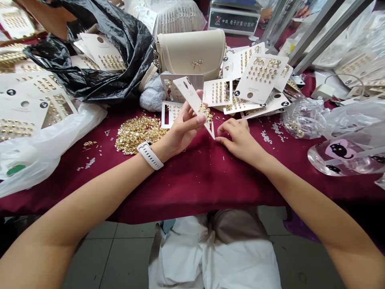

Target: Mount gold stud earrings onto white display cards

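My left hand (188,124), below a white watch strap, grips a white earring card (192,96) that stands tilted, with gold earrings along its lower part. Close to the card's bottom corner is my right hand (237,136), its thumb and forefinger bent toward each other. Whether those fingertips hold anything small I cannot make out. Left of my left hand lies a heap of small gold pieces (135,134). Behind the hands, another earring card (218,91) leans among several more cards (261,76) carrying gold earrings.
A cream handbag (192,52) stands at the back, beside a black plastic bag (129,44). White plastic bags and earring cards (21,108) crowd the left. At right are a clear bottle (339,156) and small clear bits (266,136). Metal bars rise behind.
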A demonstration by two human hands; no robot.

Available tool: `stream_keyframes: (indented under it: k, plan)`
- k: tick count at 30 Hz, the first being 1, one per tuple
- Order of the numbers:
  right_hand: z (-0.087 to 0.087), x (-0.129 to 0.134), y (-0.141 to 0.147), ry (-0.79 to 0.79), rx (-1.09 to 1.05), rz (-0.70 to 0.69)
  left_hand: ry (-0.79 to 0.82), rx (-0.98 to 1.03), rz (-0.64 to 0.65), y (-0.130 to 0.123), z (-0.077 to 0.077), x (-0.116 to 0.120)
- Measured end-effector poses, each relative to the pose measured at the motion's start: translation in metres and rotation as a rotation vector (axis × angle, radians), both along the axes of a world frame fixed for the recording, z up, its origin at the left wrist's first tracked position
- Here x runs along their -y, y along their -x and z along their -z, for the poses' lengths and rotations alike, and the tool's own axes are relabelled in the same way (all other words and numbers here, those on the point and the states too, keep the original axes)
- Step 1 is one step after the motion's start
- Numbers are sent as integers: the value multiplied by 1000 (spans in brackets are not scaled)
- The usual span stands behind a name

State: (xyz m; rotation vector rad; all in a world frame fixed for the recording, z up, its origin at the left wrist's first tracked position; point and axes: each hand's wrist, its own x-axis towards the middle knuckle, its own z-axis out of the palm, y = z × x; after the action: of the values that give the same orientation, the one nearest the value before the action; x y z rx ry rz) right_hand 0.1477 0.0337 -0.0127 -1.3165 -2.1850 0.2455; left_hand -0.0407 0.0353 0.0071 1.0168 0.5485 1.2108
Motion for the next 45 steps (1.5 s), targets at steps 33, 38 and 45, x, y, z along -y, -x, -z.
stream_keyframes:
  k: [33, 38, 45]
  plan:
    - [-31, 20, 2, -293, -362, 10, -143, -127, 123, -2, -4, 6]
    - [-30, 18, 1, -358, -253, 20, -134, -155, 130, -3, -8, 8]
    - [-28, 19, 2, -403, -213, 26, -152, -190, 130, -2, -9, 9]
